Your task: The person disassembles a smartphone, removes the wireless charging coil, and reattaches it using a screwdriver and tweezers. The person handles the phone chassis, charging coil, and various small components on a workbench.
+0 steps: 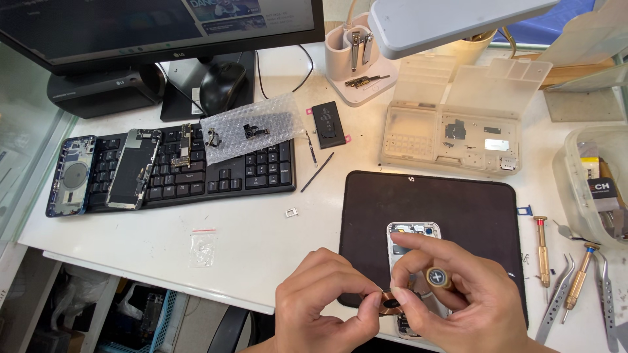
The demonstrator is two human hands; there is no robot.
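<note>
- My left hand [320,304] and right hand [458,294] were closest to me, fingertips pinched together on a thin copper-coloured coil [390,301]; my right hand also gripped a brass-topped screwdriver [439,278] in its curled fingers.
- Under them lay an opened phone frame [412,230], pale and metallic, on a smooth black mat [458,202].
- The white desk [261,229] was glossy and crowded: slim brass screwdrivers [541,248] and steel tweezers [556,297] to the right, a small clear bag [203,246] to the left.
- Farther back sat a black keyboard [196,173] carrying phone parts and bubble wrap [252,127], a translucent plastic parts box [458,124], and a dark monitor [157,26].
</note>
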